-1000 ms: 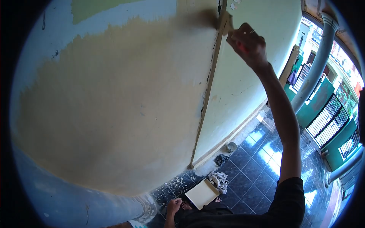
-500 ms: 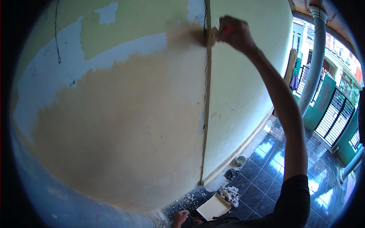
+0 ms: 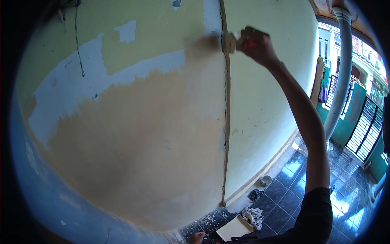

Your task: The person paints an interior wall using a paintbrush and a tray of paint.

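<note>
at the far left a dark wire (image 3: 77, 40) is seen hanging down the wall (image 3: 134, 53), whose upper part is green with pale bare patches. below that a wide tan patch (image 3: 134, 134) of paint is spread across the wall. it reaches up in a narrower strip beside the seam (image 3: 226, 122), a cracked vertical line by which the wall is split. at the bottom edge the left hand (image 3: 198, 237) is only partly seen, low by the floor (image 3: 292, 191); whether it is closed or open cannot be told. just right of it a flat pale tray (image 3: 232, 229) is laid on the floor, with a crumpled rag (image 3: 254, 215) touching its far end. white flecks are scattered on the dark tiles near the wall's foot. a small can (image 3: 266, 180) is set further off, close to the skirting. high up, the brush (image 3: 230, 42) is pressed against the wall right at the seam, at the top of the tan strip. it is gripped by the right hand (image 3: 254, 44), the fingers closed tight around its red handle, with the arm raised from the lower right. at the far right a grey pillar (image 3: 343, 73) and a barred gate (image 3: 365, 130) are seen beyond the glossy floor.
</note>
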Motion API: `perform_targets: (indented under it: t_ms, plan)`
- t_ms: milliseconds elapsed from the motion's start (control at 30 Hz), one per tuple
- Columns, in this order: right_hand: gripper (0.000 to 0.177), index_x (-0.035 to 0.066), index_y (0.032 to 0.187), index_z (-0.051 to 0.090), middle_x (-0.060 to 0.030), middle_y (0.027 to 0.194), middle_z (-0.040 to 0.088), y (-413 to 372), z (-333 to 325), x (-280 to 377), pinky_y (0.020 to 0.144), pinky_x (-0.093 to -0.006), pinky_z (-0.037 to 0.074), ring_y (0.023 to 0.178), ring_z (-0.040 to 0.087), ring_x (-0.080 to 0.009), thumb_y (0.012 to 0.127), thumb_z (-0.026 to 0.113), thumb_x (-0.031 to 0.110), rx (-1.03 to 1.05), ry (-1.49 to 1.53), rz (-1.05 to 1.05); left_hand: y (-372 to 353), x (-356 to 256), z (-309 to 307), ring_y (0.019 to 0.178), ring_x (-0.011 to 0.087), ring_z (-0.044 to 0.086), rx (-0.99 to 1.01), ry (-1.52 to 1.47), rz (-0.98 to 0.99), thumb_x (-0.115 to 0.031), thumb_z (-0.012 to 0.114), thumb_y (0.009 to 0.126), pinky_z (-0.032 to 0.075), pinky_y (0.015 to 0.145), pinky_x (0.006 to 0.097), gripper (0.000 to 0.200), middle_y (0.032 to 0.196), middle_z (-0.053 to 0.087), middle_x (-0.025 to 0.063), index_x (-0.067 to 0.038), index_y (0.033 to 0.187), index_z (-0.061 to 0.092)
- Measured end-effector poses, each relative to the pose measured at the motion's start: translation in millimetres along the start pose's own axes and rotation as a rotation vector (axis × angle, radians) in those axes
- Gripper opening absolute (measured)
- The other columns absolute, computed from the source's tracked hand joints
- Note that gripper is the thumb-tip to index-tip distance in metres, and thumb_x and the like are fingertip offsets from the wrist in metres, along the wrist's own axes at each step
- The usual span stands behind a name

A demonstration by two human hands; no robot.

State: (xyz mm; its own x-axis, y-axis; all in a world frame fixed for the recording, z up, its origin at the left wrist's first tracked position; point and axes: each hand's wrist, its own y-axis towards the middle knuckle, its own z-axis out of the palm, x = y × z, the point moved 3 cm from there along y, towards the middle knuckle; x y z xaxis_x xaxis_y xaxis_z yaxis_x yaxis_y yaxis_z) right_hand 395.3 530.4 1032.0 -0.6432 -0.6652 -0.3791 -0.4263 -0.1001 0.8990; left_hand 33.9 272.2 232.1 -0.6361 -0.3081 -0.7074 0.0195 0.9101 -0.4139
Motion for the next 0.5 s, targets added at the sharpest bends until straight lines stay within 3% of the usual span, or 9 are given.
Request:
perform_targets:
  t_ms: [33,67,200,267,333,400,433,500]
  plan:
    - [0.019,0.004,0.073,0.059,-0.0049,0.073,0.058,17,-5,-3,0.059,-0.0305,0.047,0.064,0.058,-0.0182,0.068,0.077,0.0,-0.096,0.009,-0.032,7,4,4,0.1,0.0295,0.067,-0.004,0.001,0.002,-0.046,0.065,0.086,0.052,0.088,0.0414,0.035,0.101,0.073,0.0081,-0.02,0.107,0.074]
    - [0.018,0.004,0.074,0.059,-0.0054,0.074,0.059,27,-7,-7,0.06,-0.0301,0.048,0.064,0.059,-0.0179,0.068,0.076,0.0,-0.101,0.015,0.048,12,7,5,0.095,0.0285,0.069,-0.054,0.033,-0.048,-0.048,0.066,0.085,0.053,0.084,0.0389,0.035,0.096,0.073,0.0088,-0.021,0.104,0.075]
    - [0.017,0.004,0.074,0.058,-0.0053,0.074,0.062,2,13,-4,0.061,-0.0301,0.052,0.067,0.064,-0.0151,0.073,0.075,0.001,-0.015,-0.03,0.167,12,3,3,0.09,0.0278,0.071,-0.134,0.025,-0.041,-0.05,0.067,0.083,0.055,0.08,0.0364,0.035,0.092,0.073,0.0101,-0.021,0.102,0.076]
    - [0.016,0.004,0.072,0.059,-0.0049,0.073,0.065,-24,16,5,0.061,-0.0275,0.056,0.066,0.068,-0.014,0.076,0.074,0.002,0.107,0.198,0.357,31,31,15,0.092,0.0285,0.07,-0.148,0.004,-0.002,-0.049,0.066,0.085,0.054,0.082,0.038,0.036,0.095,0.073,0.0103,-0.02,0.104,0.075]
    - [0.013,0.004,0.077,0.063,-0.0047,0.076,0.068,-23,4,14,0.064,-0.0273,0.056,0.07,0.069,-0.0136,0.078,0.075,0.006,0.059,0.063,0.363,39,43,21,0.094,0.0292,0.069,-0.167,-0.021,0.038,-0.047,0.065,0.086,0.054,0.085,0.0396,0.036,0.098,0.073,0.0105,-0.019,0.106,0.074]
    - [0.011,0.006,0.085,0.066,-0.0041,0.081,0.071,-8,-5,14,0.067,-0.0277,0.056,0.073,0.069,-0.0126,0.081,0.075,0.011,-0.127,0.003,0.336,38,43,22,0.095,0.0291,0.069,-0.168,-0.02,0.048,-0.046,0.065,0.086,0.054,0.085,0.0394,0.035,0.098,0.073,0.0106,-0.018,0.106,0.074]
    - [0.016,0.007,0.092,0.068,-0.0031,0.084,0.072,-3,-5,11,0.07,-0.0281,0.056,0.074,0.069,-0.0145,0.083,0.076,0.017,-0.149,0.085,0.415,37,43,22,0.095,0.029,0.069,-0.165,-0.014,0.049,-0.045,0.066,0.086,0.054,0.085,0.0392,0.035,0.099,0.073,0.0107,-0.018,0.106,0.074]
    - [0.017,0.007,0.093,0.068,-0.0031,0.085,0.072,-7,6,0,0.07,-0.0287,0.056,0.074,0.07,-0.016,0.083,0.076,0.018,-0.144,0.063,0.361,35,44,23,0.095,0.029,0.068,-0.165,-0.006,0.059,-0.044,0.066,0.087,0.053,0.086,0.0389,0.033,0.099,0.073,0.0109,-0.017,0.106,0.074]
